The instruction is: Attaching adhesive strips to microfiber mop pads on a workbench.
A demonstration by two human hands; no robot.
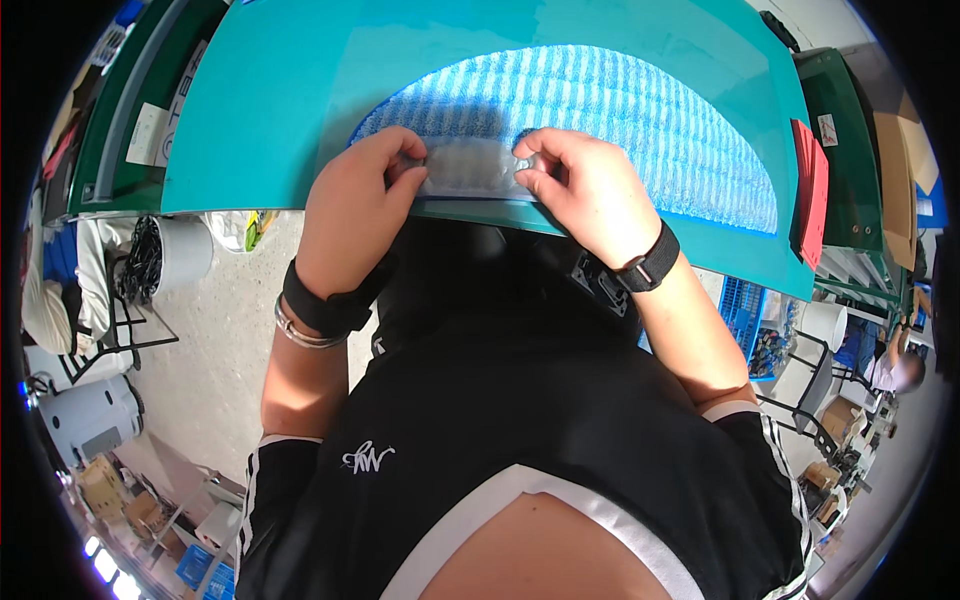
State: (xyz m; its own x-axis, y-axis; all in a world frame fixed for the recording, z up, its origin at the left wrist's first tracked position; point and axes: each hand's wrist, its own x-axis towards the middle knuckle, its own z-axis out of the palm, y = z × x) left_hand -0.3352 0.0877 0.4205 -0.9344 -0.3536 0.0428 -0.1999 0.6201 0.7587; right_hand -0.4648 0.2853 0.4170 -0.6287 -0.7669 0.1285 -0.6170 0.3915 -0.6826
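1. I watch through the left one of two wide fisheye cameras worn side by side on the person's head, facing steeply down.
2. Closest to my lens, the black shirt [520,400] fills the near middle; the left hand [355,205] and right hand [603,195] show farther out, at the table [265,130].
3. I also catch the floor [235,330] to the left, lower down.
4. In my view, the table's edges bow.

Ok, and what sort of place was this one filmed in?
Probably a small workshop or light-production room: there is a teal work table with a blue-and-white striped textile pad on it, a blue plastic crate below its right side, and cardboard boxes at the lower left.
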